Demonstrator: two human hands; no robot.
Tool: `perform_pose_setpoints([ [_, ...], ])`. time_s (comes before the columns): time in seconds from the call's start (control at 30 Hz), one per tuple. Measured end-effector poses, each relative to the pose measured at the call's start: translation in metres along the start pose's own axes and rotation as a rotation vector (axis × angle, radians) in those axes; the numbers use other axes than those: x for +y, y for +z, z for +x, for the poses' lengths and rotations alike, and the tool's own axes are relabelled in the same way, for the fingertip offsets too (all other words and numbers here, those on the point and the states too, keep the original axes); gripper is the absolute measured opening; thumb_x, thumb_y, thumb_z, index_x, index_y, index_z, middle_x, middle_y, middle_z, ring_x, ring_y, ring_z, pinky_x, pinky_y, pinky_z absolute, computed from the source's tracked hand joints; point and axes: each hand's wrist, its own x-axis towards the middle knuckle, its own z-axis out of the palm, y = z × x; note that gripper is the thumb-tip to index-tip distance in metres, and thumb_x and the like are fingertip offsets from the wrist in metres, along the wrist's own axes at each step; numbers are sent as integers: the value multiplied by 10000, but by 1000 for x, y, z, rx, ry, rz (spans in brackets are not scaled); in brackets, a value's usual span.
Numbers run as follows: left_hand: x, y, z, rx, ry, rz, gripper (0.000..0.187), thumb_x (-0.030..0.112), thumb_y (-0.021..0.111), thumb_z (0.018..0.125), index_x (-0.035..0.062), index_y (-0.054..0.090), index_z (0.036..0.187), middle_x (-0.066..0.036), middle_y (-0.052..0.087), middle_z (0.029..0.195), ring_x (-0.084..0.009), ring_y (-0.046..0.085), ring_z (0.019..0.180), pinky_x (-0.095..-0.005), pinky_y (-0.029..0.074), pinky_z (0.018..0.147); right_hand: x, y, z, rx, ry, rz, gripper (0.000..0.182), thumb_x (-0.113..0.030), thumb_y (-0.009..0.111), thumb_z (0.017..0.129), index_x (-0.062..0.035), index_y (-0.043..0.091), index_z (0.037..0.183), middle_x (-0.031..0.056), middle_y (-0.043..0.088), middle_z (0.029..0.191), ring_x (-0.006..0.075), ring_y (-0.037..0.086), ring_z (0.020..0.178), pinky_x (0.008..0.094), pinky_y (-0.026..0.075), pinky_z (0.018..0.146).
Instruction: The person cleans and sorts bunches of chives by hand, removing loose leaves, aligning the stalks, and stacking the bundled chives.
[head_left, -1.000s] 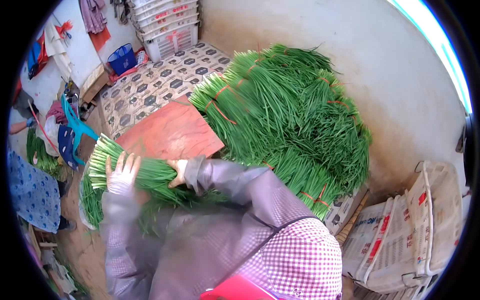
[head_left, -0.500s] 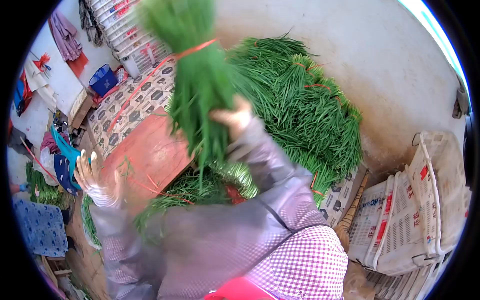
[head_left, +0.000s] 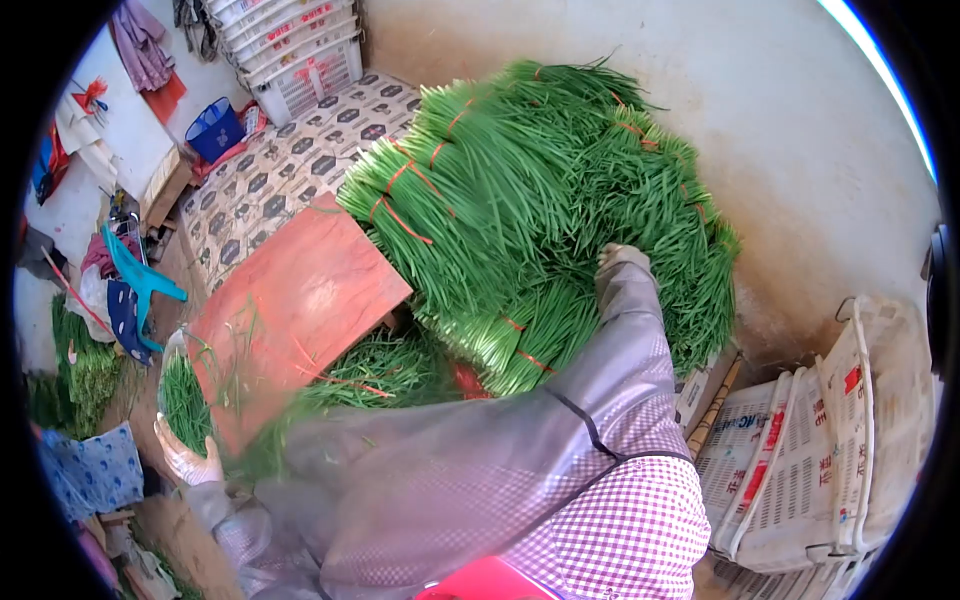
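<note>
My right hand, pale-gloved, reaches into a big heap of tied garlic chive bundles. Its fingers curl down among the leaves, and I cannot tell what they hold. Red ties circle the bundles, whose pale cut ends face left. One tied bundle lies at the heap's near side, below my right forearm. Over on the left, my gloved left hand is open, fingers apart. It is close to the chives beside the red board and holds nothing.
Loose chives and red ties lie along the board's near edge. White plastic crates stand at the right, with more stacked crates at the back. A blue basket and a turquoise stool are at the left.
The tied bundle raised by my right hand has left it, and more bundles show at the heap's left. My right hand moved right onto the heap; my left hand moved down.
</note>
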Motion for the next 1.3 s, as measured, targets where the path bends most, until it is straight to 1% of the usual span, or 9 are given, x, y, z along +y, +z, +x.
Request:
perform_pose_setpoints([
  [0.07, -19, 8, -8, -21, -4, -48, 904, 193, 665, 643, 50, 235, 1425, -191, 295, 1425, -361, 307, 1304, -449, 270, 1066, 60, 130, 145, -524, 242, 1006, 262, -244, 567, 878, -1, 651, 925, 136, 679, 855, 229, 645, 693, 345, 526, 625],
  [0.1, -33, 17, -10, -19, 16, -110, 896, 192, 665, 646, 40, 241, 1420, -194, 293, 1427, -364, 301, 1306, -450, 256, 1076, 44, 143, 132, -571, 169, 880, 262, -248, 592, 866, -5, 667, 800, 104, 670, 701, 191, 614, 550, 305, 514, 549],
  [0.27, -24, 14, -29, -70, 87, -171, 862, 183, 661, 672, -32, 245, 1396, -204, 316, 1418, -378, 269, 1312, -449, 185, 1106, -36, 189, 65, -976, -173, 447, 219, -192, 575, 850, 5, 663, 810, 103, 656, 685, 165, 585, 507, 287, 477, 500],
  [0.47, -18, 9, -54, -157, -118, -52, 952, 184, 710, 624, 147, 223, 1441, -201, 314, 1411, -369, 337, 1287, -470, 321, 1021, -130, 241, -24, -1185, -463, 390, 213, -181, 566, 845, 5, 658, 799, 95, 639, 656, 154, 566, 488, 269, 446, 472],
  [0.7, -26, -29, -97, -238, -290, -12, 937, 190, 700, 642, 167, 210, 1440, -208, 295, 1416, -377, 346, 1278, -480, 339, 995, -247, 264, -88, -794, -969, 685, 230, -229, 568, 879, -28, 660, 944, 12, 593, 711, 81, 506, 584, 244, 418, 526],
  [0.8, -27, -36, -107, -257, -361, -40, 931, 192, 698, 644, 161, 212, 1438, -217, 291, 1413, -387, 348, 1273, -480, 333, 1001, -313, 264, -110, -559, -1112, 367, 469, -446, 602, 802, -26, 645, 1006, 194, 644, 935, 338, 622, 925, 416, 485, 776],
  [1.0, -25, -64, -127, -280, -408, -47, 920, 177, 695, 648, 125, 220, 1434, -224, 286, 1411, -399, 338, 1274, -461, 326, 1021, -373, 295, -160, -181, -1117, -103, 710, -497, 685, 713, 4, 512, 1186, 214, 615, 1025, 357, 608, 980, 419, 479, 855],
  [1.13, -27, -66, -142, -268, -479, -58, 917, 156, 696, 643, 120, 229, 1431, -226, 291, 1406, -406, 344, 1267, -449, 328, 1026, -392, 281, -130, -229, -1305, -216, 399, -130, 525, 794, -30, 520, 1180, 206, 615, 1066, 348, 611, 990, 420, 483, 861],
  [1.3, -26, -76, -145, -386, -612, -80, 883, 128, 671, 666, 52, 223, 1423, -172, 295, 1429, -352, 268, 1334, -401, 266, 1086, -439, 250, -54, -23, -1443, -526, 260, -135, 515, 782, -51, 620, 1005, 179, 643, 1022, 342, 632, 952, 422, 502, 844],
])
